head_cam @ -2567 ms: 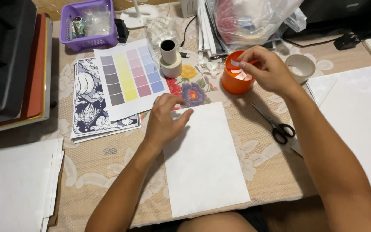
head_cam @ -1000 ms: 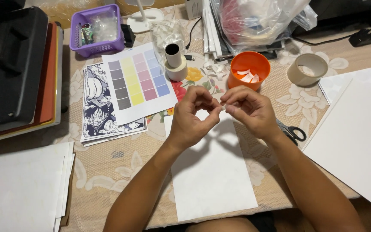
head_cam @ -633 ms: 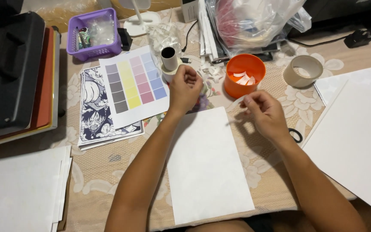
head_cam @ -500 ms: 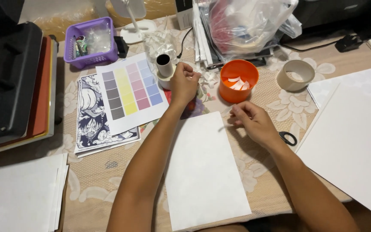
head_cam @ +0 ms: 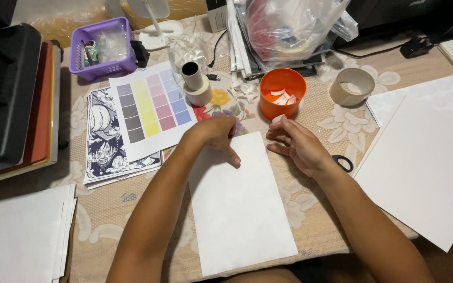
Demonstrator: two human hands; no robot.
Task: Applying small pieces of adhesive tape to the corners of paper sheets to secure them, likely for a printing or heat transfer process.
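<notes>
Head view: left hand (head_cam: 217, 135) rests loosely curled, fingertips pressing the top edge of the white sheet (head_cam: 237, 202). Right hand (head_cam: 297, 144) lies open, empty, at the sheet's 2 o'clock corner. Since 0.5 s ago, the left hand has left the tape roll (head_cam: 196, 84). The sheet lies flat, blank, table centre.

Both hands (head_cam: 258, 141) at white sheet's (head_cam: 239, 209) top edge, near orange cup (head_cam: 282, 93).
</notes>
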